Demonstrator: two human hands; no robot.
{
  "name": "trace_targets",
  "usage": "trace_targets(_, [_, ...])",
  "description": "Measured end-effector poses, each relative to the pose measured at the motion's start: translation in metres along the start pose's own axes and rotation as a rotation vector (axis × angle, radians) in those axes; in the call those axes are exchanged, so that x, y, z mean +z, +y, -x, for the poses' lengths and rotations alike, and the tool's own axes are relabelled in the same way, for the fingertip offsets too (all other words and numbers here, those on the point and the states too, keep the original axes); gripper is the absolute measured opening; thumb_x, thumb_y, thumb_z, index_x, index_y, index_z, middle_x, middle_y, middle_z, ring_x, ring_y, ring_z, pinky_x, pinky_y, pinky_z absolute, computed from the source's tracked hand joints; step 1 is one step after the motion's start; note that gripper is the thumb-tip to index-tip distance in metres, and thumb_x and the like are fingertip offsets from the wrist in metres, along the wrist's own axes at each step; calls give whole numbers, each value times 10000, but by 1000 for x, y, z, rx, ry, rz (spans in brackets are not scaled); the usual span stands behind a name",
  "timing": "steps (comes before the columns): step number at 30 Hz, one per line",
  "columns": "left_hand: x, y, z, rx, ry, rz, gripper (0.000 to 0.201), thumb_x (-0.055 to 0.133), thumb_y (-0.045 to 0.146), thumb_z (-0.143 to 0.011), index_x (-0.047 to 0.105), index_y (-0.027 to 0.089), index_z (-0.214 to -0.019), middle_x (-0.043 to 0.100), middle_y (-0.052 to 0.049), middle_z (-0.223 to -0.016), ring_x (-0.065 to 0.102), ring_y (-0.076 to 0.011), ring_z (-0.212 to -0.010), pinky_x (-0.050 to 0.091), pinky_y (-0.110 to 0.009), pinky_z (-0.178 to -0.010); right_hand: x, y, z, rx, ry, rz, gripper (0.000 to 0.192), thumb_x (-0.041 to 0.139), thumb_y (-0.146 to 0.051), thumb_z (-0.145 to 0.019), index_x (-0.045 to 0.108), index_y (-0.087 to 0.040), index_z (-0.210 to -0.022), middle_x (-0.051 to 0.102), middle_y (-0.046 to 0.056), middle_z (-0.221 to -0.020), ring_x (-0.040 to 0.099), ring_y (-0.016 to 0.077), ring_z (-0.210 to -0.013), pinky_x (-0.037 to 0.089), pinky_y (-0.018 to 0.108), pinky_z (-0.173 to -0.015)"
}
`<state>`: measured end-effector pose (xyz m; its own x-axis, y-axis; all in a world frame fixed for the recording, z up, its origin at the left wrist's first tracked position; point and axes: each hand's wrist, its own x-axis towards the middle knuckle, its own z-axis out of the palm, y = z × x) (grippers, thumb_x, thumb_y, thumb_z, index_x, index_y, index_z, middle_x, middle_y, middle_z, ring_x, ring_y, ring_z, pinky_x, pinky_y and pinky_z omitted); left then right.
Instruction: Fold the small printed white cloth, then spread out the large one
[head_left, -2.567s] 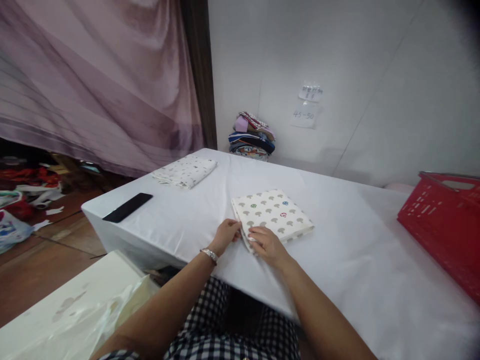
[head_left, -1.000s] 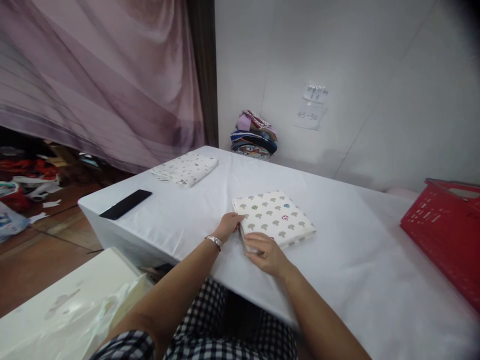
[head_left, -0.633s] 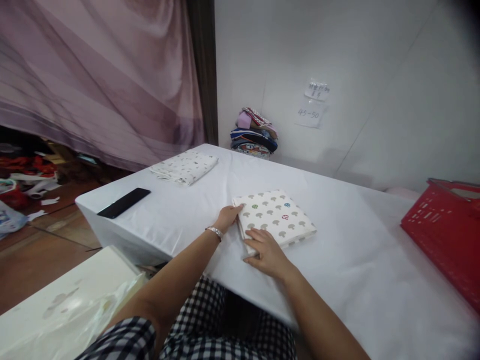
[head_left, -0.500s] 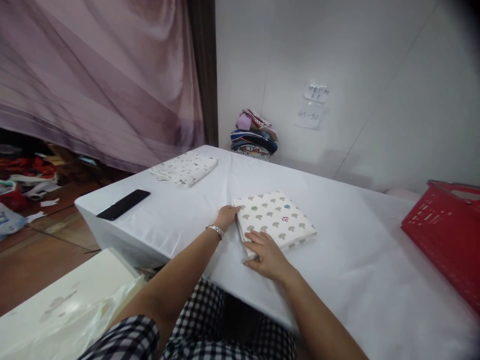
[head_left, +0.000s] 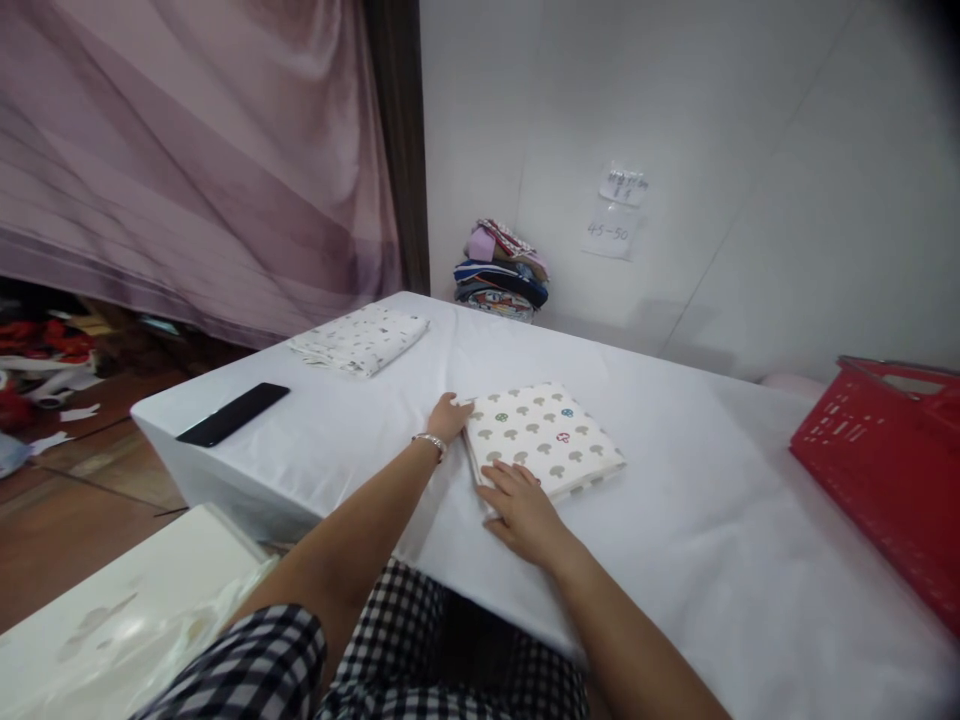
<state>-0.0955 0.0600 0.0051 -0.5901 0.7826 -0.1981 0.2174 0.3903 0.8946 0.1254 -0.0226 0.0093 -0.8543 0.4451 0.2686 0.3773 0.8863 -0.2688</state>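
The white table [head_left: 697,520] carries a folded mushroom-print cloth [head_left: 544,436] near its front edge. The right hand [head_left: 521,510] lies flat and open on the cloth's near corner; the left hand [head_left: 448,415], fingers loosely spread, touches its left edge, gripping nothing

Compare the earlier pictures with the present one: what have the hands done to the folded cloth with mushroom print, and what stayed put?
The left hand slid along the folded mushroom-print cloth from its near corner to its far left corner. The right hand flattened onto the near edge. The cloth, black phone and red plastic basket stayed put.
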Motion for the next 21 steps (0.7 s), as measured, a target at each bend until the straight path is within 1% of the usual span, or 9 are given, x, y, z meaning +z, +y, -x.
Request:
trace_targets(4, [-3,7,-6,56,-41,-114,190,673,262,-674,618,185,-839,618,-3,-643,553,-152,-579,365,-240,-550,1,1,-3,20,-4,5,385,547,-105,-789,593,-230,-1150,492,61,-1379,361,254,-1322,285,454,-1069])
trace_targets(7, [-14,8,6,86,-56,-182,106,667,226,-667,598,187,-737,577,8,-549,548,-163,-571,351,-247,-554,-6,4,6,28,2,-5,373,504,-52,-766,633,-237,-1064,539,36,-1339,411,224,-1295,340,429,-1027])
trace_targets(9, [-23,2,25,105,-80,-221,97,669,207,-659,573,190,-661,548,13,-497,541,-166,-557,341,-252,-552,-15,10,26,58,15,7,373,480,-27,-760,650,-237,-1018,581,29,-1294,465,226,-1253,372,442,-994])
trace_targets(11, [-31,-9,52,126,-148,-264,139,668,222,-666,546,195,-603,528,17,-461,524,-160,-516,335,-258,-539,-23,19,56,129,63,31,380,453,-10,-763,659,-238,-988,617,30,-1246,514,237,-1206,376,481,-987])
trace_targets(14, [-38,-26,92,184,-335,-366,197,630,329,-724,538,202,-606,534,19,-455,517,-157,-474,348,-271,-528,-31,31,107,245,201,26,338,458,-43,-787,670,-241,-959,643,45,-1204,548,233,-1175,393,487,-990])
trace_targets(16, [-41,-32,110,234,-381,-415,234,606,396,-750,555,199,-634,579,6,-520,554,-167,-519,380,-281,-556,-32,33,132,294,299,12,287,476,-93,-812,676,-234,-961,647,62,-1194,565,227,-1154,432,457,-968])
trace_targets(17, [-42,-33,115,273,-366,-435,242,600,421,-755,574,195,-670,612,-6,-584,580,-178,-568,401,-288,-581,-31,32,140,313,335,14,267,483,-116,-822,679,-230,-962,646,69,-1193,571,227,-1146,446,449,-958])
trace_targets(19, [-42,-32,120,405,-268,-461,257,596,438,-763,619,186,-815,669,-41,-787,618,-202,-699,445,-311,-646,-28,27,146,348,377,36,249,490,-142,-832,683,-224,-966,643,80,-1198,577,234,-1137,456,451,-950])
trace_targets(21, [-39,-29,121,633,-149,-469,306,592,402,-785,617,178,-992,659,-82,-1008,621,-229,-867,474,-349,-751,-26,21,143,380,403,60,252,490,-147,-836,684,-227,-976,647,81,-1189,581,240,-1129,451,460,-952])
